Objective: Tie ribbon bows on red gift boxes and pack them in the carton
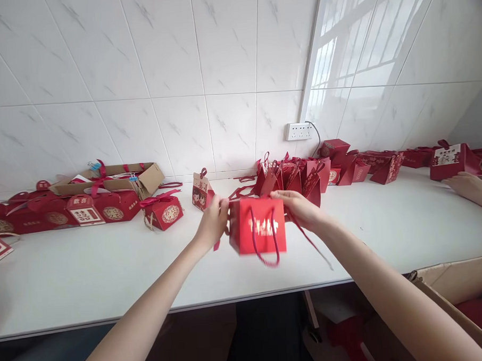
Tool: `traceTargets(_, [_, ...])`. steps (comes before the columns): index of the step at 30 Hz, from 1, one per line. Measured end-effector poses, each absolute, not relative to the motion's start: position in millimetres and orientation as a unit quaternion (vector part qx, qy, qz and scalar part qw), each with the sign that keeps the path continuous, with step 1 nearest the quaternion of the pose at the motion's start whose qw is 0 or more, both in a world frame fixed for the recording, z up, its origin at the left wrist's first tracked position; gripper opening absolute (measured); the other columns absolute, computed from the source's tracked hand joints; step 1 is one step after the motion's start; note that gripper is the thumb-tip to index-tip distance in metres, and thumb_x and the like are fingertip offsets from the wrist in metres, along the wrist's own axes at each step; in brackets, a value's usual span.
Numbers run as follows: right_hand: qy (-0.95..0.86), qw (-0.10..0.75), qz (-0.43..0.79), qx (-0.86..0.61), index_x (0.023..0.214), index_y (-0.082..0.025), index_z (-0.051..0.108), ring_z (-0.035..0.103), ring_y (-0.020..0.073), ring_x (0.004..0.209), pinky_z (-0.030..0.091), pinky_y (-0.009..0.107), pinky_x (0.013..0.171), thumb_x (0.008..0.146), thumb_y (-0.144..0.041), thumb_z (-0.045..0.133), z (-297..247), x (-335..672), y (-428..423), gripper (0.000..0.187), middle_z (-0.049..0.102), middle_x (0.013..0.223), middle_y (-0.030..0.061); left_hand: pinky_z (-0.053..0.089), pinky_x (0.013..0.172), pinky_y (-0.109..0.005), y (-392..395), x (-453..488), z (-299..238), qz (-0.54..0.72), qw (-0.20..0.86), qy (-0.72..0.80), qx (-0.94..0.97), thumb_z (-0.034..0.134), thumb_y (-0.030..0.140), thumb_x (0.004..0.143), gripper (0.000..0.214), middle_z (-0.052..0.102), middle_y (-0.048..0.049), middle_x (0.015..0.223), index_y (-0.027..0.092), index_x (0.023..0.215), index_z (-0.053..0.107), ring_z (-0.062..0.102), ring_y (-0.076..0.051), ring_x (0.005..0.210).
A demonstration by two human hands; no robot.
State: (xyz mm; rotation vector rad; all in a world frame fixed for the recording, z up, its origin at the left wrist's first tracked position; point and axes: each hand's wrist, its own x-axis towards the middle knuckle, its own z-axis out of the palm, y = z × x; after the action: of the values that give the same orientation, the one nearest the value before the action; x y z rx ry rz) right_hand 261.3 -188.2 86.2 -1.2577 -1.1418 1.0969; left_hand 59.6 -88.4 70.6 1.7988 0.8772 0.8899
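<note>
Head view shows the left hand (212, 222) and right hand (298, 209), fingers closed, gripping a red box (263, 227), seemingly folded, its ribbon (311, 242) hanging loose, apparently untied.

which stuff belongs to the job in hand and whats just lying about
Seemingly in the job:
red card box with gold lettering, in left hand and right hand
its crimson cord handle

Apparently just about:
open brown cardboard carton, left
white plastic socket strip
red box with round gold emblem
</note>
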Motion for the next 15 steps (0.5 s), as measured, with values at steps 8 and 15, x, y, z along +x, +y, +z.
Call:
traceTargets(8, [-0.557,0.361,0.485,-0.569,0.067,-0.017,0.051,0.04,0.0049,0.041,0.043,0.02,0.042,0.073,-0.056,0.065,51,268,-206,0.043,0.041,0.048,-0.0086,0.035,0.055,-0.025,-84,19,41,0.186,0.468,0.311,0.806,0.038,0.054,0.085,0.04,0.047,0.0036,0.055,0.02,0.064,0.037,0.042,-0.01,0.052])
traceTargets(15, [-0.57,0.296,0.54,-0.544,0.067,-0.015,0.055,0.048,0.0067,0.038,0.034,0.021,0.042,0.076,-0.049,0.066,67,275,-220,0.037,0.051,0.047,-0.006,0.024,0.049,-0.022,-101,13,70,0.146,0.521,0.33,0.774,0.052,0.052,0.08,0.04,0.031,0.0069,0.054,0.019,0.063,0.036,0.028,-0.007,0.049])
